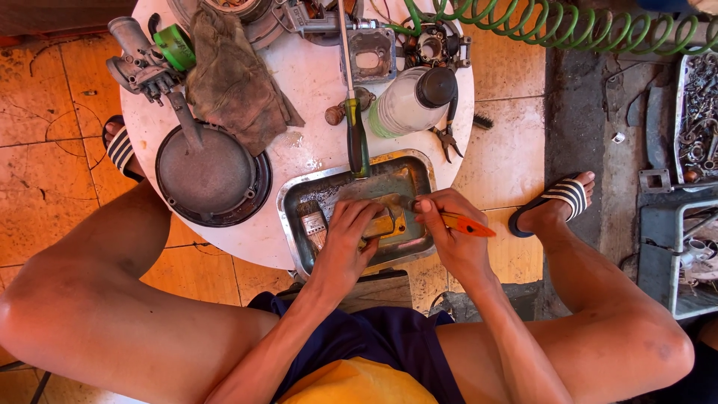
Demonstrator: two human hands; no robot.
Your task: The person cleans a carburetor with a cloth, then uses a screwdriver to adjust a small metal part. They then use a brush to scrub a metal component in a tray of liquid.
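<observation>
My left hand [345, 238] grips a small yellowish metal part [383, 224] over a shallow steel tray [407, 170] on the near edge of a round white table [314, 90]. My right hand [447, 228] holds an orange-handled tool [465, 224], its tip hidden against the part. A worn paintbrush [312, 221] lies in the tray just left of my left hand.
On the table lie a green-handled screwdriver [356, 135], a plastic bottle [410, 103], pliers [449, 138], a dirty rag [232, 75], a dark round cover [212, 179] and engine parts [142, 66]. A green coiled hose [553, 26] runs along the top. Trays of metal bits [699, 112] stand right.
</observation>
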